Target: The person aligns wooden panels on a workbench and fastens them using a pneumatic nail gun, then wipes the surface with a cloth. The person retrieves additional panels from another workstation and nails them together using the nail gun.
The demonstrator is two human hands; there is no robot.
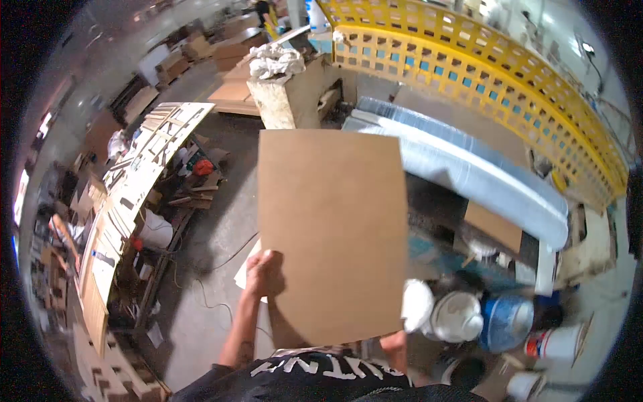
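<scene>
I hold a large flat brown board (333,228) upright in front of me, and it fills the middle of the view. My left hand (264,273) grips its lower left edge, thumb on the face. My right hand (395,345) is mostly hidden behind the board's lower right corner, where only a bit of it shows, holding that edge.
A long rolled sheet of clear plastic (469,171) lies on a bench to the right, before a yellow lattice guard (509,87). White and blue buckets (482,318) stand at lower right. A workbench with wooden cut-outs (137,184) runs along the left. A cable crosses the concrete floor (214,268).
</scene>
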